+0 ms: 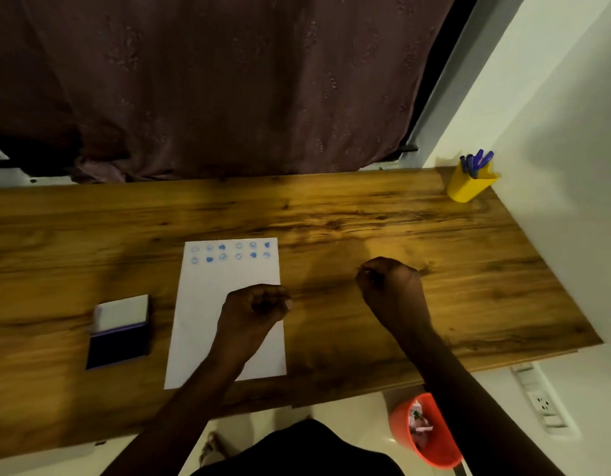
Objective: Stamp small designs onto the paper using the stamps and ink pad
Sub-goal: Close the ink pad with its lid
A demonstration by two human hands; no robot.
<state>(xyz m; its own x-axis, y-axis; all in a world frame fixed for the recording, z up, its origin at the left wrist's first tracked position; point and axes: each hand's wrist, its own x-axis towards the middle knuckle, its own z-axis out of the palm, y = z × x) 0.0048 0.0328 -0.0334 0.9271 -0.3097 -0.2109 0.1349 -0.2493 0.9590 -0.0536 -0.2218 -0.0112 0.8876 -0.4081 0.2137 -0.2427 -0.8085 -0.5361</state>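
Resting on the paper (225,304), left hand (254,309) fingers curl together; right hand (391,286) likewise, stamps unseen.

Dim, warm light here. My desk (366,214) is brightest in a yellow patch at mid-desk, just beyond my right hand (391,290). Both forearms read near-black. Soft motion blur throughout; desk edges bow with wide-angle distortion. Curtain (211,80) behind desk murky.

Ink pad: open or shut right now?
Open. The ink pad has its pale lid flipped back, with the dark inked surface exposed on the table.
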